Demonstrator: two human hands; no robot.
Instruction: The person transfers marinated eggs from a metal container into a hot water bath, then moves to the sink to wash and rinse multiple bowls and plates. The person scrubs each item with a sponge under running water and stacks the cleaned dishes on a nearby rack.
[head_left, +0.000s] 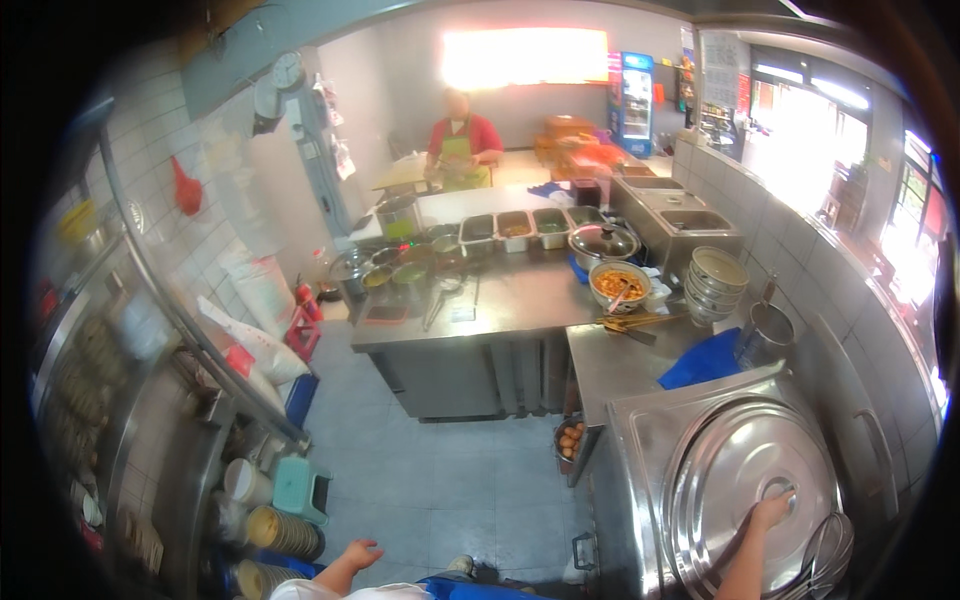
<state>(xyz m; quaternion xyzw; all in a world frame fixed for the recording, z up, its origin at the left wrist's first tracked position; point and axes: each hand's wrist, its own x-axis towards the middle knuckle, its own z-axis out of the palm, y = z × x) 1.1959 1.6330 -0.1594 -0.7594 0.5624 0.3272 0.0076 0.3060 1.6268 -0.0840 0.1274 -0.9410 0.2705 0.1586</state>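
Note:
At the lower right, my right hand (772, 511) grips the recessed centre handle of a large round stainless steel lid (731, 480). The lid lies on a big cooker with a square metal top (645, 420). A wire whisk (829, 547) rests at the lid's near right edge, beside my right forearm. My left hand (363, 555) hangs low over the tiled floor with nothing in it, fingers apart. Nearest to it are stacked bowls (281, 529) and a teal plastic stool (296, 487).
Beyond the cooker, a steel side table (600, 356) holds a blue cloth (701, 360), stacked bowls (712, 281) and a bowl of red-orange food (619, 286). A steel counter (517, 292) carries food pans. Behind it stands a person in a green apron (459, 154). Eggs (571, 439) sit low beside the table.

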